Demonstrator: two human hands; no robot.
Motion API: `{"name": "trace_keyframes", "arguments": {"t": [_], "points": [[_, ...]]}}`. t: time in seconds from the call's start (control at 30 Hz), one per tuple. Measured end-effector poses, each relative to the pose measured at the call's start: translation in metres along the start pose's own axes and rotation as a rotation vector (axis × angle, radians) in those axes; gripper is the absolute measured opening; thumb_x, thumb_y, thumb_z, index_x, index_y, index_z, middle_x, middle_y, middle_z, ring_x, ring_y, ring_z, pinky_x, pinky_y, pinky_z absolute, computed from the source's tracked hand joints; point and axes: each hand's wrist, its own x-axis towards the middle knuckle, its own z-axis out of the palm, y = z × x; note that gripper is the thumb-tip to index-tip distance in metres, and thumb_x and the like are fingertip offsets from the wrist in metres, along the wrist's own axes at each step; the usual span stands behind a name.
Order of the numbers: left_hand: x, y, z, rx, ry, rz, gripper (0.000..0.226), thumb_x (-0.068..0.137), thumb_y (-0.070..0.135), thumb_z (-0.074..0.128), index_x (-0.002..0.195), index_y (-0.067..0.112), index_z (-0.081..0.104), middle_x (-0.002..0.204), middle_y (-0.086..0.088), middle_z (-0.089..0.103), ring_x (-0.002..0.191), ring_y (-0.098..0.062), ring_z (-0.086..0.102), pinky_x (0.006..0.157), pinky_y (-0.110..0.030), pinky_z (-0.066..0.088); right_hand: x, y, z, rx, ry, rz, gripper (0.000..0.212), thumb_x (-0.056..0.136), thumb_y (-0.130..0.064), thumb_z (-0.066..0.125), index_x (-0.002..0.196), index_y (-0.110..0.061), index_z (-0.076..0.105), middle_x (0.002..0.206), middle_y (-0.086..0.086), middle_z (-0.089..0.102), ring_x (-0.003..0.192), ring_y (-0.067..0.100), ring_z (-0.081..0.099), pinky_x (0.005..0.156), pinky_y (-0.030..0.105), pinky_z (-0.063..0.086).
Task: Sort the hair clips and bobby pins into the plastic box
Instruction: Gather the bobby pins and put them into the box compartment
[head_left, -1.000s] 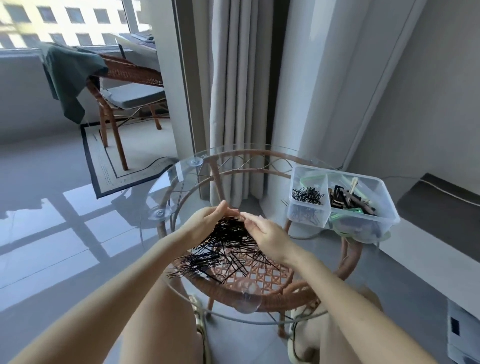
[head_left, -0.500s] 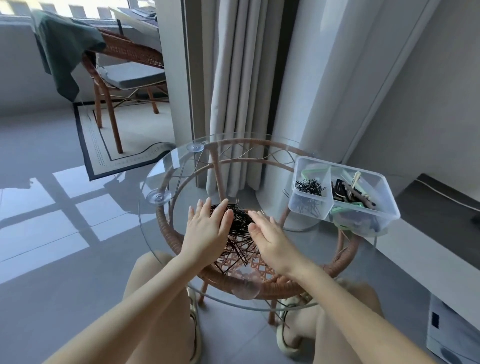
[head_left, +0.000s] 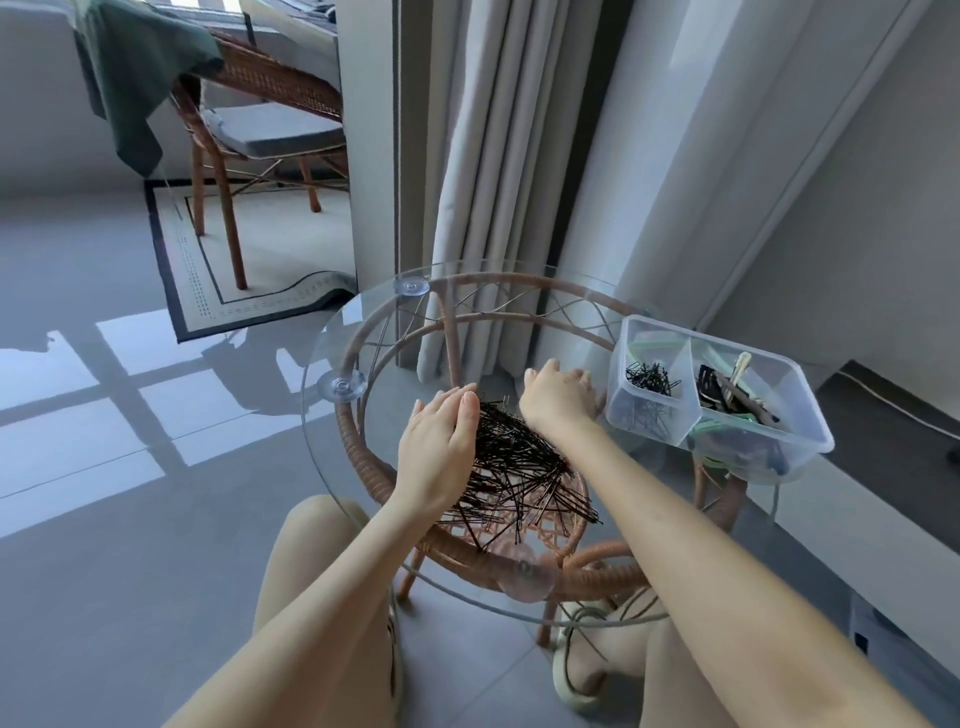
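A heap of black bobby pins (head_left: 519, 467) lies on the round glass table (head_left: 337, 457). My left hand (head_left: 439, 452) rests flat against the heap's left side, fingers together, holding nothing. My right hand (head_left: 558, 400) is beyond the heap, its fingertips at the left wall of the clear plastic box (head_left: 818, 421); what those fingers hold is hidden. The box stands at the table's right edge. Its left compartment has some bobby pins (head_left: 652, 379); the right one holds dark and green hair clips (head_left: 727, 395).
The glass top sits on a rattan frame (head_left: 597, 574), with my knees under it. Curtains (head_left: 483, 182) hang just behind the table. A rattan chair (head_left: 270, 88) with a green cloth (head_left: 140, 67) stands far left on a rug (head_left: 208, 291).
Both hands were cupped around the heap of pins. My right hand has since left it and moved right to the box; my left hand stays at the heap.
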Motion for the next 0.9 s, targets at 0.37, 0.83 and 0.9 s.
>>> {"name": "trace_keyframes", "arguments": {"t": [0.37,0.83,0.9], "points": [[-0.003,0.002,-0.017,-0.159,-0.096,-0.018,0.045,0.098,0.039,0.023,0.134,0.023,0.044,0.141,0.000,0.046,0.130,-0.004,0.032,0.116,-0.040,0.019,-0.078,0.049,-0.017,0.590,-0.152,-0.527,0.063,0.091,-0.056,0.037,0.145,-0.026,0.024,0.152,-0.008,0.028,0.139,0.005,0.023,0.109,0.025,0.019],[-0.009,-0.024,-0.019,0.505,-0.453,0.334,0.114,0.046,0.091,0.040,0.132,0.052,-0.024,0.156,0.000,-0.006,0.143,-0.023,-0.010,0.112,-0.037,-0.007,-0.066,0.084,0.015,0.017,-0.103,-0.735,0.122,0.050,-0.090,0.028,0.147,-0.025,-0.010,0.158,0.000,-0.004,0.142,0.012,-0.014,0.115,0.033,-0.012],[-0.002,-0.024,-0.020,0.452,-0.444,0.301,0.113,0.047,0.089,0.041,0.137,0.049,-0.015,0.156,0.002,0.000,0.143,-0.025,0.007,0.113,-0.038,0.012,-0.057,0.074,0.014,0.032,-0.052,-0.773,0.119,0.053,-0.089,0.023,0.148,-0.021,0.003,0.157,0.000,0.011,0.144,0.014,0.000,0.116,0.033,-0.003]]}}
